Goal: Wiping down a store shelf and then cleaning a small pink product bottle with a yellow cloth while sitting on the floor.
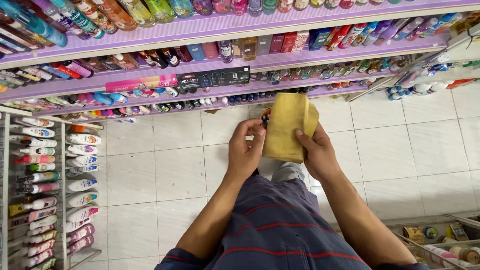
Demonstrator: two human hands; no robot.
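2 hands work a folded yellow cloth [287, 129]: right hand [316, 152] pinching its right edge, left hand [245, 150] clasping something small at its left edge; keep both steady.

Folded yellow cloth [287, 128], upright, betw. both hands.

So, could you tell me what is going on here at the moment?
A person stands in a shop aisle, holding a folded yellow cloth in front of the chest. The right hand grips the cloth's right edge, and the left hand is at its left side, where a small dark item shows, mostly hidden. Purple shelves packed with bottles face them over a white tiled floor.
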